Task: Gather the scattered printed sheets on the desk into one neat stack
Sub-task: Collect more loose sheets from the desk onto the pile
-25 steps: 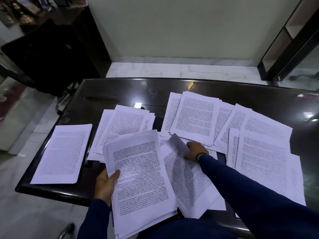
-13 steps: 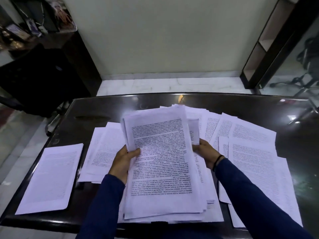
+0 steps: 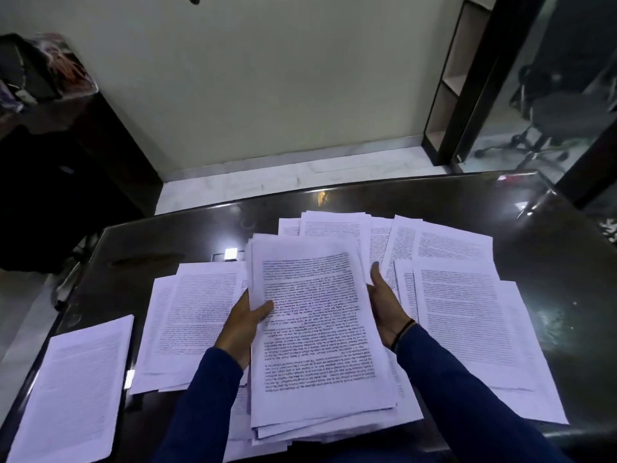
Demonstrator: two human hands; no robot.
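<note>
A thick, uneven stack of printed sheets (image 3: 317, 329) lies in front of me over the near middle of the dark glossy desk (image 3: 551, 235). My left hand (image 3: 242, 320) grips its left edge, thumb on the top page. My right hand (image 3: 385, 304) rests along its right edge with straight fingers. More printed sheets lie scattered: a pile at the left (image 3: 190, 315), a single set at the far left (image 3: 76, 389), overlapping sheets at the back (image 3: 337, 225) and a spread at the right (image 3: 467, 315).
A black office chair (image 3: 43, 195) stands left of the desk. A dark shelf unit (image 3: 467, 81) and a glass partition with another chair (image 3: 561, 118) are at the right. The pale wall and a marble floor strip lie beyond the desk's far edge.
My view has tilted up. My right hand let go of the single sheet, and both hands now hold the gathered stack by its sides; its sheets have been squared a little.
</note>
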